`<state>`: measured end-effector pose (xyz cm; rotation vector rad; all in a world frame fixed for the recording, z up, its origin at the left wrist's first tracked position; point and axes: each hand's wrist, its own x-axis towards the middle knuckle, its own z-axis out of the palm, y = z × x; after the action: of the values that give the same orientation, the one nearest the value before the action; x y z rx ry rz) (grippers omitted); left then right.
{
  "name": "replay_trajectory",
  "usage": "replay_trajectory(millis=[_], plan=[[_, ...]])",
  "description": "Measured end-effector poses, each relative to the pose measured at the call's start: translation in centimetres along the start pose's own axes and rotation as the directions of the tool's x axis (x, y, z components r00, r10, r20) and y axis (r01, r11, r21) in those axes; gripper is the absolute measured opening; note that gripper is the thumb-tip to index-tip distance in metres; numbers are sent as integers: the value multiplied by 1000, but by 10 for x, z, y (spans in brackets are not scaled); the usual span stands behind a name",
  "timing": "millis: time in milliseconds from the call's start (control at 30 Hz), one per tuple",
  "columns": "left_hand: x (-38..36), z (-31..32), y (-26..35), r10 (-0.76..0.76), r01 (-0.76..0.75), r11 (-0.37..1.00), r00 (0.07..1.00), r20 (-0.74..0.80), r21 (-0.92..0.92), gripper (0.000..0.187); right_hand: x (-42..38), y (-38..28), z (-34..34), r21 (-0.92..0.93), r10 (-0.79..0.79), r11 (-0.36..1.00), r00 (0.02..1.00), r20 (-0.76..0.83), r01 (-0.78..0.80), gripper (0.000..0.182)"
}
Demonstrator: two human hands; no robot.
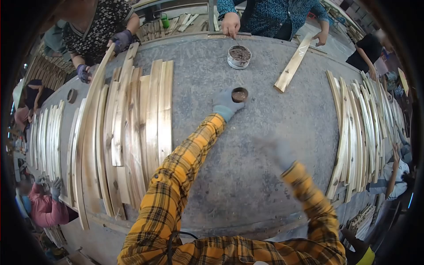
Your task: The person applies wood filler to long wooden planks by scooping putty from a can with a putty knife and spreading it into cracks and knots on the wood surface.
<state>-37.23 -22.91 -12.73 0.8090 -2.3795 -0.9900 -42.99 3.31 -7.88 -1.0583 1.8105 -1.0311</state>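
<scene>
My left hand (pixel 225 105), in a grey glove, reaches out over the middle of the table and grips a small round tin (pixel 240 95). Brown paste shows inside the tin. My right hand (pixel 279 152), also gloved in grey, hangs over the table to the right and is smeared by motion, so its fingers and anything in them cannot be made out. Beyond my left hand stands a larger white tub (pixel 239 58) of brown filler. Another person's hand (pixel 231 25) holds a thin tool just above that tub.
Long wooden slats (pixel 164 106) lie side by side on the left, and more slats (pixel 360 128) on the right. A person across the table holds a marked board (pixel 295 64). Another person at upper left handles a long slat (pixel 90 104). A small round container (pixel 71 96) sits far left.
</scene>
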Motion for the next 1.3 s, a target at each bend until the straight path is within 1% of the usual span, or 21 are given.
replay_trajectory(millis=[33,67,100,133,167,200,233,267,333,400,467,533,600,733,833,900,933,1000,1133,1200,1300], plan=[[5,11,-2,28,-24,999,996,-79,41,70,13,-40,-33,-247,-188,952,982,-7,180,42],[14,12,-3,-10,10,998,1000,3,55,73,27,-96,-55,-571,35,815,991,-129,-103,42],[16,3,-1,-8,7,999,1000,13,47,73,53,-95,-77,-612,-47,788,985,-167,-66,40],[17,-15,1,55,-57,998,984,167,9,73,77,-94,-100,-657,-136,754,971,-199,-29,38],[24,-34,2,127,-121,992,943,308,-37,72,104,-94,-116,-769,-280,637,946,-166,54,35],[43,-56,-3,58,-78,997,887,458,24,74,129,-93,-128,-859,-412,496,904,-109,122,32],[64,-67,-10,-25,-40,995,802,597,96,76,152,-98,-133,-860,-411,496,904,-115,116,32],[86,-64,-15,-23,-43,995,800,600,95,76,175,-107,-134,-889,-363,445,929,-68,109,30],[119,-57,-29,-135,85,946,981,142,313,94,212,-109,-130,-914,-312,391,950,-21,109,28],[136,-29,-26,-163,125,949,980,111,288,99,245,-105,-128,-972,-352,234,931,-95,-11,28],[145,-6,-20,-192,162,951,977,91,262,105,264,-106,-132,-989,-361,148,929,-76,-23,28],[147,14,-18,-146,162,977,982,-119,141,107,279,-99,-137,-997,-356,58,933,-60,-42,27],[152,27,-14,-154,173,980,971,-181,94,106,292,-99,-139,-1000,-358,-16,934,-1,-7,26],[156,34,-16,-121,138,989,964,-235,59,101,291,-101,-130,-999,-341,36,940,25,39,23],[163,41,-29,-108,90,991,976,-190,-100,94,288,-97,-122,-996,-329,-71,944,-22,-48,21],[157,41,-28,-90,80,995,969,-229,-53,91,282,-97,-118,-983,-318,172,948,6,64,20],[154,39,-26,-69,71,997,960,-272,-2,88,282,-94,-117,-983,-317,171,948,7,64,20],[150,38,-27,-46,45,999,962,-268,-10,88,280,-88,-114,-927,-273,370,961,-46,61,20],[143,37,-33,55,-51,998,947,-317,21,91,275,-86,-101,-907,-218,421,973,-81,18,19],[138,35,-32,79,-74,997,942,-325,28,92,269,-86,-93,-816,-188,578,975,-120,11,19],[130,29,-28,151,-154,988,925,-347,19,94,261,-94,-80,-805,-126,590,980,-156,-52,19]])
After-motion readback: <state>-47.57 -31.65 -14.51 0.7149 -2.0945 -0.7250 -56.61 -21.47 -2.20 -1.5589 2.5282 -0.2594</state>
